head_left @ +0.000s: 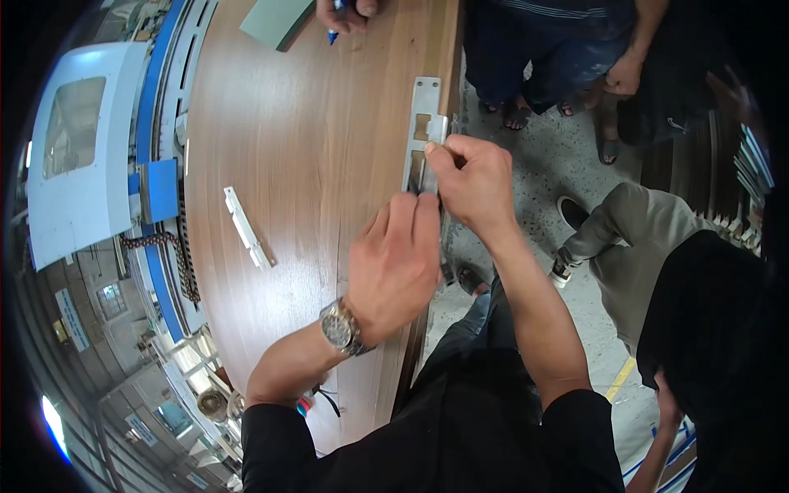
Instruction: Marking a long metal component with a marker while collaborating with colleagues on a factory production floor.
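Slotted metal plate (419,145): lies lengthwise along the right edge of the wood-grained tabletop (288,123), far end uncovered, with two small holes there and a rectangular cutout further down; a bent lip stands at its right side. Near end hidden under the hands.

Right hand (479,182): at the plate's right side, thumb and curled forefinger clamped on the edge by the lip; remaining fingers folded in.

Left hand (396,261): back upward, over the near end of the plate. Fingers close together, pointing away from the wearer, tips at the second cutout. Thumb out of sight; cannot tell whether this hand grips or only presses. Wristwatch (338,330) with metal band on the left wrist.

Second metal piece (245,226): narrow, pale, lying on the tabletop left of the hands, well apart from them, slightly slanted.

Far end of tabletop: a co-worker's hand (347,15) holds a blue marker (332,37), tip downward; a grey-green block (275,22) lies just beside, to the left.

Surroundings: blue-and-white machine (90,148) along the left; several people standing on the speckled floor (534,148) at right.
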Demonstrator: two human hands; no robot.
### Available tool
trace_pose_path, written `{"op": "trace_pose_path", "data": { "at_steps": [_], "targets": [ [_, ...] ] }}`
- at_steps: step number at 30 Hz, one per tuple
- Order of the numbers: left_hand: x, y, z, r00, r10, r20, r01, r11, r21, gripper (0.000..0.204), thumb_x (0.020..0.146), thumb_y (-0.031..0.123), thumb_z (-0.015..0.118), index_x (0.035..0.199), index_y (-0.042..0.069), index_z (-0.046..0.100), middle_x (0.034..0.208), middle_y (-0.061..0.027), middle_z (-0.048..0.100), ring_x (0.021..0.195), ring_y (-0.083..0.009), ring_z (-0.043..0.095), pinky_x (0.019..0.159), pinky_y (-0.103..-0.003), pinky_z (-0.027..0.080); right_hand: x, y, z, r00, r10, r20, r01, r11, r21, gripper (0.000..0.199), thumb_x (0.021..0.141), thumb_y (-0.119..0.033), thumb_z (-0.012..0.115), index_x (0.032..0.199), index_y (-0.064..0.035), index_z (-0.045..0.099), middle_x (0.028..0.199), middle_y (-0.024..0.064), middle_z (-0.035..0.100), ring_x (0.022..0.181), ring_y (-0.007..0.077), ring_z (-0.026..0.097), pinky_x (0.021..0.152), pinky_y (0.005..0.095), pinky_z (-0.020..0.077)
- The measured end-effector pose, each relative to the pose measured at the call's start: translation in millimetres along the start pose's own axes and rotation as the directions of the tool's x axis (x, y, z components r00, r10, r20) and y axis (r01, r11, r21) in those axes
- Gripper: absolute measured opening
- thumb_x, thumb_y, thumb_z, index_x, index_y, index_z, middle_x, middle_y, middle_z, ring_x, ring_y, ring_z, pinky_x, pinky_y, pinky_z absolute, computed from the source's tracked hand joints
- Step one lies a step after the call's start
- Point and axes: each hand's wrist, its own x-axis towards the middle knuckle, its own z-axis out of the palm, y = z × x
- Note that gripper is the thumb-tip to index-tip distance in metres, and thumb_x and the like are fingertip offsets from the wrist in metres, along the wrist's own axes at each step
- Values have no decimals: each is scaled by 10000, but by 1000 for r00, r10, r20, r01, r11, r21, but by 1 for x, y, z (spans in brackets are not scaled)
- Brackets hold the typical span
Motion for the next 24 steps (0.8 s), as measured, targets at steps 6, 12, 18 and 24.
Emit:
{"op": "trace_pose_path", "data": {
  "at_steps": [6, 12, 18, 24],
  "targets": [
    [11, -3, 1, 1000, -13, 3, 13, 1000, 0, 430, 769, -16, 663, 1193, -19, 591, 999, -150, 562, 840, -330, 645, 696, -420, 550, 2, 0, 2, 1000, 15, 6, -15, 1000, -10, 369, 934, -199, 734, 710, 46, 573, 557, 151, 458, 522, 177, 366, 513, 388, 378],
    [-1, -1, 3, 999, -15, 31, 14, 1000, 17, 402, 807, -34, 648, 1206, -21, 601, 1010, -152, 562, 843, -343, 649, 690, -434, 546, 2, 0, 2, 1000, 0, -3, 0, 1000, -24, 373, 922, -203, 724, 690, 38, 557, 568, 176, 493, 497, 284, 400, 527, 413, 400],
    [13, -8, 8, 1000, 8, -25, -8, 1000, 21, 477, 795, -51, 642, 1270, -29, 598, 1003, -146, 558, 862, -343, 661, 699, -428, 554, 2, 0, 1, 1000, 18, 15, -18, 1000, -3, 372, 917, -207, 725, 682, 33, 564, 569, 178, 507, 484, 301, 452, 529, 417, 406],
    [7, -10, 11, 1000, -26, -16, 26, 999, -26, 496, 803, -60, 641, 1295, -23, 595, 1037, -145, 568, 870, -341, 672, 702, -425, 561, 2, 3, 2, 1000, 3, -1, -3, 1000, -3, 375, 919, -211, 726, 681, 32, 568, 561, 173, 500, 481, 282, 438, 530, 413, 403]
  ]
}}
